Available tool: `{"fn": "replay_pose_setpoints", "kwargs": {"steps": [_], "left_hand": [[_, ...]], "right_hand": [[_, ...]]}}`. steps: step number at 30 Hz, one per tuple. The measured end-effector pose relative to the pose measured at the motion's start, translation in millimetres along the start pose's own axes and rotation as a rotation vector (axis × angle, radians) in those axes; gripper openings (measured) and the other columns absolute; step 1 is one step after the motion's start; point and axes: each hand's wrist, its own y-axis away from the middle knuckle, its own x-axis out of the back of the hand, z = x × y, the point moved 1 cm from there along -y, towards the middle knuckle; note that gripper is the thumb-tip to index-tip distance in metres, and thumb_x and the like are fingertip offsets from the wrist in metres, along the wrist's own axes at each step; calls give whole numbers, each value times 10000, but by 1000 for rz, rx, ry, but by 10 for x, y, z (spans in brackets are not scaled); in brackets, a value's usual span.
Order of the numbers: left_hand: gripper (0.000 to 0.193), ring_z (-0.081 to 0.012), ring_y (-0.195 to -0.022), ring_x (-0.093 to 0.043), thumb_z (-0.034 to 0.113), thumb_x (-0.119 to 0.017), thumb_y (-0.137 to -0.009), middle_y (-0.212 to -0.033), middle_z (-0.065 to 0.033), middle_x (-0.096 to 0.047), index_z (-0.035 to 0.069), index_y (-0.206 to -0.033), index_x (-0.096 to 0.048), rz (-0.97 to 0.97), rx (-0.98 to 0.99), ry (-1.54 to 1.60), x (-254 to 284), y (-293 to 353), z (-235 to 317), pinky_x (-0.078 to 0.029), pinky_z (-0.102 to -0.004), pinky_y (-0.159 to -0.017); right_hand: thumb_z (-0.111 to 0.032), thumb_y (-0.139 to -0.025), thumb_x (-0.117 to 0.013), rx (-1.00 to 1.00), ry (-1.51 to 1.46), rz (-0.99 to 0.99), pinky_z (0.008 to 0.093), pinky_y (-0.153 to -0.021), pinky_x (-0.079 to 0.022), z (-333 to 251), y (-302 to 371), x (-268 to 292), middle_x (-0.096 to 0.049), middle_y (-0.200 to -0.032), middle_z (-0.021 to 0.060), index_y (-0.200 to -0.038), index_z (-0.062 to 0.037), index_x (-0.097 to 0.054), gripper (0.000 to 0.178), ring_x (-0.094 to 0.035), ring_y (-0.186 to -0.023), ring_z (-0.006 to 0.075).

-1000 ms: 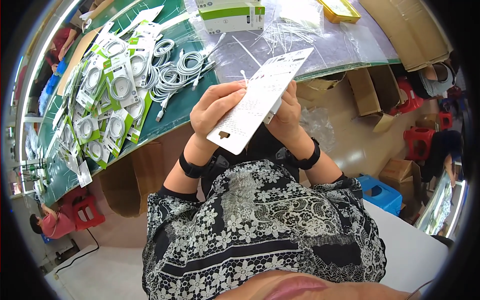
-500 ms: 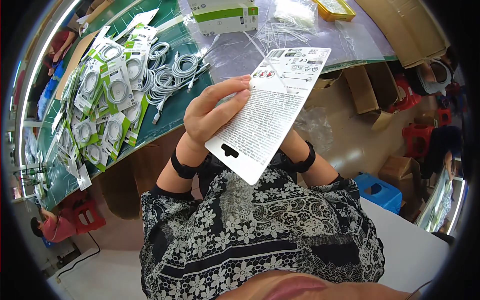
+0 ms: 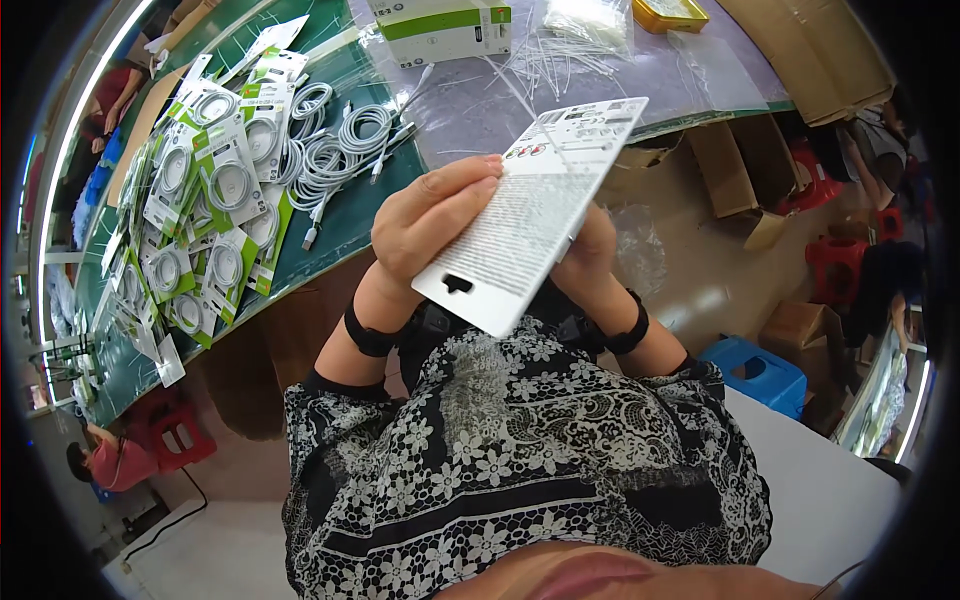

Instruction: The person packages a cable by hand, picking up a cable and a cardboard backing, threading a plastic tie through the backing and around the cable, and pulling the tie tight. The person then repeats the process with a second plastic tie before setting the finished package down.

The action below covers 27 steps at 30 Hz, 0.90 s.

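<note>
My left hand [image 3: 435, 215] is closed on the left edge of a white packaging card [image 3: 525, 225], its fingers lying on the printed face. The card is tilted, with its dark hanging slot towards me. A thin whitish cable tie [image 3: 522, 100] passes across the card's far part. Behind the right edge of the card is my right hand [image 3: 590, 250]; its fingers are mostly hidden, so what they hold does not show.
Carded white cables [image 3: 228, 185] are heaped on the green table at left, beside loose coiled cables [image 3: 325, 160]. A green-and-white box [image 3: 445, 35], loose cable ties [image 3: 565, 65] and a yellow tray [image 3: 672, 14] stand farther back. A blue stool [image 3: 755, 375] is at right.
The card has tipped, so its face looks more foreshortened and its near end has moved away from me. My right hand has come out more from behind it, to the right.
</note>
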Motion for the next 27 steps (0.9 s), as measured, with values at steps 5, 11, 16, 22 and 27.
{"fn": "replay_pose_setpoints", "kwargs": {"steps": [5, 11, 16, 22, 27], "left_hand": [[207, -217, -839, -659, 12, -700, -751, -951, -135, -666, -36, -943, -640, 40, 293, -88, -104, 298, -63, -534, -279, -743], [224, -149, -826, -627, -24, -685, -790, -971, -80, -656, -36, -1002, -612, 396, 631, 290, -230, 341, -91, -519, -264, -742], [246, -144, -824, -622, -72, -685, -765, -981, -81, -648, -42, -994, -601, 548, 687, 747, -260, 241, 23, -520, -266, -744], [197, -187, -837, -639, -38, -673, -786, -978, -131, -647, -43, -968, -599, 353, 547, 308, -220, 409, -93, -535, -290, -727], [217, -266, -878, -657, 11, -693, -776, -959, -193, -641, -44, -966, -603, 219, 281, 26, -136, 307, -45, -553, -326, -729]], "right_hand": [[47, -782, -651, 136, 208, -67, 303, -724, -507, -260, -239, 71, -628, -924, 121, -1007, 11, -603, 233, -626, -820, 199], [69, -718, -680, 204, 548, -21, 309, -665, -513, -475, -386, -5, -625, -846, 141, -879, -5, -655, 179, -629, -753, 244], [52, -707, -692, 290, 664, -49, 325, -696, -525, -523, -432, -24, -627, -822, 127, -847, -18, -668, 158, -630, -755, 258], [46, -698, -696, 234, 664, -78, 324, -719, -532, -516, -428, -4, -631, -816, 128, -845, -18, -669, 163, -643, -802, 270], [44, -690, -699, 250, 668, -115, 323, -708, -527, -520, -393, -33, -629, -850, 143, -872, -5, -659, 192, -647, -822, 270]]}}
